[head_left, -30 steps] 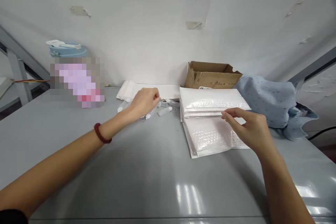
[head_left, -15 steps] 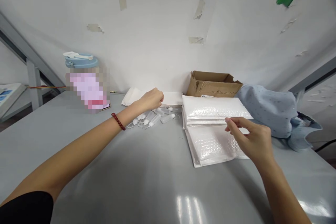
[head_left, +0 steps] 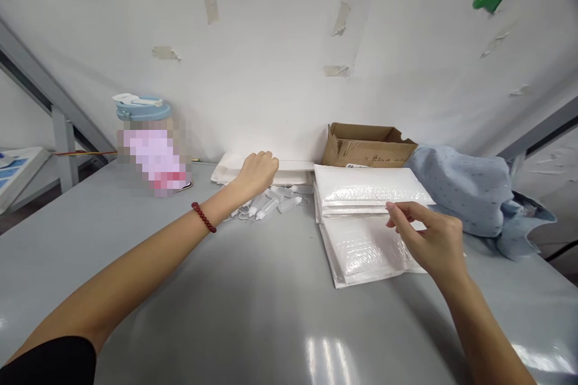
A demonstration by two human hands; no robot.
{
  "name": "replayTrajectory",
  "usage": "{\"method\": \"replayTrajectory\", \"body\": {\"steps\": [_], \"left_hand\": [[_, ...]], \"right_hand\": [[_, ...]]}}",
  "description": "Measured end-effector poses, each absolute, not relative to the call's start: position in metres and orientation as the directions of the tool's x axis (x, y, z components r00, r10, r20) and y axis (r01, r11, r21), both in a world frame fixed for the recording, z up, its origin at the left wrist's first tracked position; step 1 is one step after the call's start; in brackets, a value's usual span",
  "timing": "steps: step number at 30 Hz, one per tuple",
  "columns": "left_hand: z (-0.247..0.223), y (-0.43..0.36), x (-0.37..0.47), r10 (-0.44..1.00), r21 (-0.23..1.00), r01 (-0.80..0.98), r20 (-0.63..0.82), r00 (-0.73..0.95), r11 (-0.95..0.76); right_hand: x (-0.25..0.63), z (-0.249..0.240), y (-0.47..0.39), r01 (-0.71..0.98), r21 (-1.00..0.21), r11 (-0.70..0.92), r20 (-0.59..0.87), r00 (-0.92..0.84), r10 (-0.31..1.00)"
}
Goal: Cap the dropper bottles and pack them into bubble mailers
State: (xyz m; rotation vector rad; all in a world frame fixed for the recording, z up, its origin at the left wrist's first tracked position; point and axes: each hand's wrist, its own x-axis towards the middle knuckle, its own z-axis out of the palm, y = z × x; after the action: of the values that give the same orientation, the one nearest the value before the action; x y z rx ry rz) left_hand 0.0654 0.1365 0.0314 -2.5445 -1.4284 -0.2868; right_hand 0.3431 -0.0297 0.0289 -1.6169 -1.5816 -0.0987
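My left hand [head_left: 260,172], a red bead bracelet [head_left: 204,217] on its wrist, is closed over a flat white stack [head_left: 295,172] against the wall. Its fingertips are turned away, so what they hold, if anything, is hidden. Just in front lie several small clear plastic bottles [head_left: 267,209] with thin loops, partly covered by my left wrist. My right hand [head_left: 427,237] is closed, thumb and fingertips pinched over white bubble mailers [head_left: 374,183] piled in two overlapping stacks. Whether anything is in that pinch, or whether it touches the top mailer's edge, I cannot tell.
Behind the mailers stands an open cardboard box [head_left: 370,150]. A light blue cloth item [head_left: 460,189] lies to its right. At the left are a container with a blue lid [head_left: 143,109] and a blurred pinkish item [head_left: 156,159] on the grey table [head_left: 235,307].
My left hand has shifted slightly left and lower, its back now turned more upward. My right hand has hardly moved. The view has tilted a little.
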Motion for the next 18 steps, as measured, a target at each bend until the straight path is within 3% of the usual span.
{"method": "replayTrajectory", "body": {"steps": [6,10,12,15,18], "left_hand": [[0.056,0.129,0.040,0.729,-0.022,0.884,0.556,0.399,-0.467],[0.055,0.088,0.018,0.619,-0.002,0.831,0.666,0.417,-0.557],[0.043,0.057,0.010,0.459,-0.038,0.649,0.675,0.577,-0.760],[0.019,0.017,0.006,0.171,-0.114,0.300,0.611,0.773,-0.947],[0.004,0.005,0.004,0.177,-0.046,0.245,0.565,0.806,-0.968]], "right_hand": [[0.338,0.031,-0.030,0.793,-0.592,0.141,0.540,0.261,0.800],[0.322,0.034,-0.032,0.665,-0.728,0.166,0.419,0.240,0.876],[0.311,0.033,-0.033,0.472,-0.871,0.136,0.243,0.173,0.954],[0.299,0.031,-0.035,0.110,-0.982,-0.153,-0.153,0.013,0.988],[0.298,0.029,-0.035,0.030,-0.938,-0.345,-0.345,-0.010,0.938]]}}
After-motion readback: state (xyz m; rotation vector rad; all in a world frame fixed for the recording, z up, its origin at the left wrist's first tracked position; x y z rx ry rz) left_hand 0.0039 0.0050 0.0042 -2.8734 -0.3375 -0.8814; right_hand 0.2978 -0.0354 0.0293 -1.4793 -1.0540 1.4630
